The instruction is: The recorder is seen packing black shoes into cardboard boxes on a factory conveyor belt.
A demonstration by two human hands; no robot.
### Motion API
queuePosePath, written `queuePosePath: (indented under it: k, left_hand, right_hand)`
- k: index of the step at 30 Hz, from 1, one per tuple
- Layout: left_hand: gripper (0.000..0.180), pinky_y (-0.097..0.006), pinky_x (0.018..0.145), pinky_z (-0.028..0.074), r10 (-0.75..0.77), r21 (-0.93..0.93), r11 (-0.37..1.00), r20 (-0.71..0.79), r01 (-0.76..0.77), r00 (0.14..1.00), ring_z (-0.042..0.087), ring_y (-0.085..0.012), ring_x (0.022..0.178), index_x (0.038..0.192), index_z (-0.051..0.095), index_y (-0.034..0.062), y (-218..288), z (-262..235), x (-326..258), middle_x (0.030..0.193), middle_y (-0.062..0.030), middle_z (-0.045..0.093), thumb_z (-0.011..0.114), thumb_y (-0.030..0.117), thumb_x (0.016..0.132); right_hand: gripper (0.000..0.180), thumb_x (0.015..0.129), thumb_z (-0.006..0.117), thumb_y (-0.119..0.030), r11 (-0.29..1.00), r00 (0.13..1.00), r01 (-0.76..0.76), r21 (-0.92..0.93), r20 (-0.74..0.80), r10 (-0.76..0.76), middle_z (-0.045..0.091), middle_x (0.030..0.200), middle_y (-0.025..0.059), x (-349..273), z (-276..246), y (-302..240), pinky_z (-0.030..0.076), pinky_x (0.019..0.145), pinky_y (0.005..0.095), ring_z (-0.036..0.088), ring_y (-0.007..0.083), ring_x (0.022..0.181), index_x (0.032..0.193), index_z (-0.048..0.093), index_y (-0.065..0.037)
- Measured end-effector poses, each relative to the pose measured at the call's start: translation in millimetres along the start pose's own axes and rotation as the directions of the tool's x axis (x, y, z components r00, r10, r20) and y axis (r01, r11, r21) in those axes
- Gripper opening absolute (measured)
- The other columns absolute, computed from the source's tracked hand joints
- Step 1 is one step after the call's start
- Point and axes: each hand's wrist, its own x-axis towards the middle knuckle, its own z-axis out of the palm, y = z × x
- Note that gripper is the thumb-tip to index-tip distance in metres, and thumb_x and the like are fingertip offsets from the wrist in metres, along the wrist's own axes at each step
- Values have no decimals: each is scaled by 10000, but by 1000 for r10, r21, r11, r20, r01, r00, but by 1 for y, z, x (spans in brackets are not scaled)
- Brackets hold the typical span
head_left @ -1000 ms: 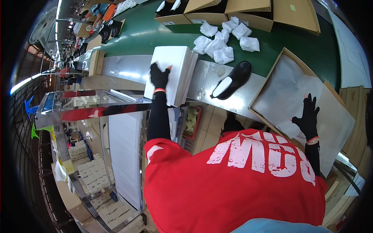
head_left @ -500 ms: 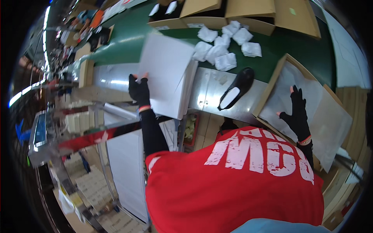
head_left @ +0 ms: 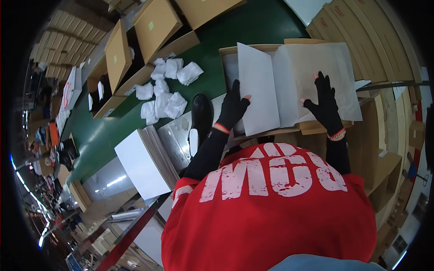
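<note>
My left hand (head_left: 231,108), in a black fingerless glove, grips the left edge of a white paper sheet (head_left: 258,95), its thumb over the top face. The sheet slants over an open cardboard shoebox (head_left: 229,50) lined with thin white tissue paper (head_left: 325,58). My right hand (head_left: 323,101), gloved alike, has its fingers spread over the tissue where it folds out past the box's right side. Just left of my left hand lies a black slip-on shoe (head_left: 201,113) with a white insole.
A thick stack of white sheets (head_left: 142,165) rests at the bench's near left. Several crumpled white paper wads (head_left: 165,101) lie on the green surface (head_left: 217,40). Open cardboard boxes (head_left: 153,29) stand beyond them. Stacked cartons (head_left: 361,36) fill the far right.
My left hand has moved right from the stack with one sheet, now over the shoebox. My right hand stays spread on the tissue. The view has turned toward the right.
</note>
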Motion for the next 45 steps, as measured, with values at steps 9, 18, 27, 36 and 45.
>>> queuePosePath:
  k: [9,18,27,36,45]
  left_hand:
    - [888,-453,705,497,75,119,990,11,-76,997,628,-427,857,1453,108,-39,8,42,1,974,-318,613,661,271,832]
    - [823,-448,642,465,-531,901,433,247,9,810,624,-294,947,1392,363,-11,29,-103,-57,1251,-166,521,703,388,758]
    - [889,-397,865,482,-473,751,659,457,-42,753,638,-337,992,1256,551,87,-6,-184,-39,1062,-185,660,744,669,611]
    - [722,-326,887,472,-6,79,996,510,-39,860,650,-275,1017,1300,487,25,40,-81,8,1056,-195,662,681,516,807]
    - [481,-446,920,391,578,430,695,142,-576,803,578,-368,980,1143,589,60,-2,25,24,1002,-159,615,667,374,787]
  right_hand:
    - [944,770,715,-428,976,978,-200,85,76,193,230,1532,171,-54,12,52,126,1083,635,137,391,1429,1502,191,-142]
    - [857,782,718,-410,998,989,-41,36,141,36,264,1527,143,-37,31,73,107,1082,645,162,365,1431,1473,285,-149]
    - [896,776,691,-495,993,990,-111,-40,87,114,243,1524,181,-31,43,86,150,1043,694,132,397,1429,1477,262,-137]
    - [978,724,683,-586,903,899,-349,-252,183,399,238,1518,215,-47,58,131,155,1027,705,153,446,1404,1471,263,-115]
    - [983,690,752,-512,924,931,-344,-168,68,359,302,1484,231,-73,61,153,226,1089,556,248,421,1380,1454,309,-79]
